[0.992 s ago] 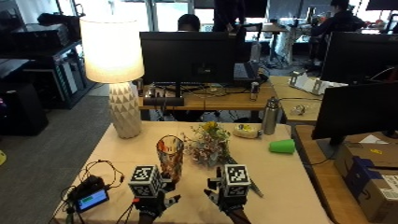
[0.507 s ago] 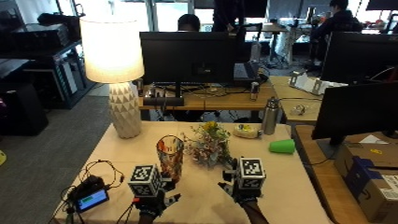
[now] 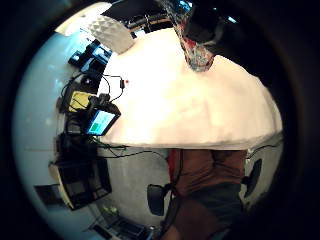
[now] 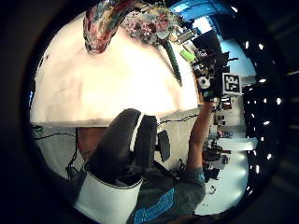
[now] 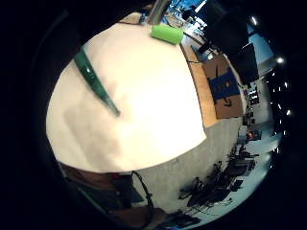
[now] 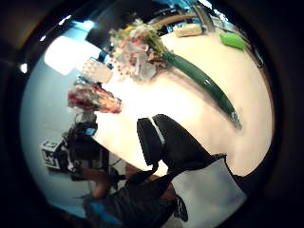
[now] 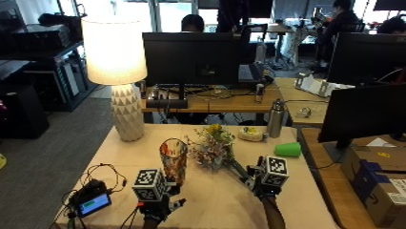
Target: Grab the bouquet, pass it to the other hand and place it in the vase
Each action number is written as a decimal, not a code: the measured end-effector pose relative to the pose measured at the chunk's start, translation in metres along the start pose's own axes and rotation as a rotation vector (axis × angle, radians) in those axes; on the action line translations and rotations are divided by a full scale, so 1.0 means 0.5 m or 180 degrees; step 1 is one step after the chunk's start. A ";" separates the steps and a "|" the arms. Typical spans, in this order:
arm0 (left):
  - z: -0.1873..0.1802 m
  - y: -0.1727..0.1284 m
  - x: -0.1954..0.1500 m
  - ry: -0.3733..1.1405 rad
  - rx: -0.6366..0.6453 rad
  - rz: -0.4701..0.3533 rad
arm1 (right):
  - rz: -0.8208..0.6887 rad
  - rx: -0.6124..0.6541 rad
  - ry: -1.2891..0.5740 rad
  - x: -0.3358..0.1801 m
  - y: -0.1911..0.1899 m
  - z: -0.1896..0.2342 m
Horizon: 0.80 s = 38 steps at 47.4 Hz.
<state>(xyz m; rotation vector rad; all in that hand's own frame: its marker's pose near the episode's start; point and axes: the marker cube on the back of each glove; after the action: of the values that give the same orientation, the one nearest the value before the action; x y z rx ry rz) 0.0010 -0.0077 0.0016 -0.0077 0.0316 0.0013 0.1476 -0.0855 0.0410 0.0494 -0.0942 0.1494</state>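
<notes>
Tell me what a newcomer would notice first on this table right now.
Probably the lit white lamp with a faceted ceramic base at the table's far left corner. Next, the mixed-flower bouquet with green wrapped stems lying mid-table beside the upright multicoloured glass vase. The right hand is at the stem end.

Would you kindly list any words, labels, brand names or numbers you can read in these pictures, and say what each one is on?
None can be read.
Small device with a lit screen on the table: what it shows is too small to read.
Cardboard box beside the table: its pale label is too blurred to read.
Vase, bouquet, green cup, metal bottle and lamp: no writing shows.
</notes>
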 end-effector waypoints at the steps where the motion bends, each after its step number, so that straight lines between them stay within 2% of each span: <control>1: 0.001 -0.001 -0.001 -0.0005 0.0005 -0.0004 | 0.0019 -0.0024 -0.0014 0.007 -0.007 0.010; 17: 0.021 -0.012 -0.011 -0.0005 -0.0057 -0.0072 | 0.0257 -0.0471 -0.0108 0.068 -0.075 0.140; 30: 0.030 -0.009 -0.008 0.0028 -0.0138 -0.0070 | 0.0240 -0.0827 -0.0295 0.036 -0.051 0.158; 38: 0.042 -0.016 -0.020 0.0013 -0.0138 -0.0063 | 0.0298 -0.0797 -0.0256 0.033 -0.058 0.191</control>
<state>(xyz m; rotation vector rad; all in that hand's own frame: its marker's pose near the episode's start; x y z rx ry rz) -0.0081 -0.0157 0.0228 -0.0514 0.0357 -0.0177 0.1594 -0.1169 0.1361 -0.1991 -0.1949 0.2282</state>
